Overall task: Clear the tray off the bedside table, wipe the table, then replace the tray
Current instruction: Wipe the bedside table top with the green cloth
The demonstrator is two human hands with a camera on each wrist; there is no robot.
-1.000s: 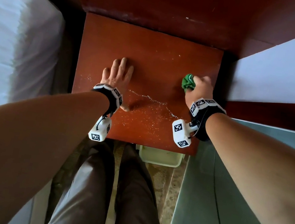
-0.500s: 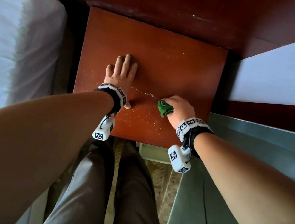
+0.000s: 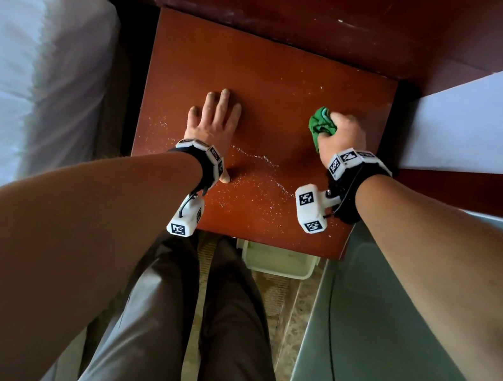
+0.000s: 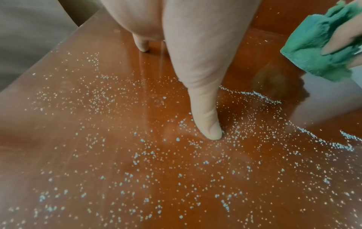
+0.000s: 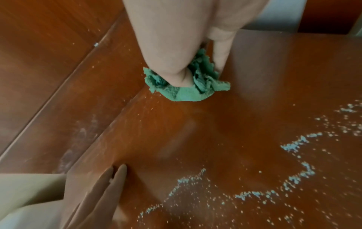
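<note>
On the reddish-brown wooden table [image 3: 274, 70], the left hand [image 3: 214, 120] is laid flat, fingers straight; beside it to the right, a crumpled green cloth [image 3: 320, 125] is gripped by the curled right hand [image 3: 343, 136].

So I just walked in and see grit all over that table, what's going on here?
A person is wiping the bedside table. The right hand grips a bunched green cloth on the table's right side, while the left hand rests flat on the top. White crumbs cover the near half. No tray is on the table.
</note>
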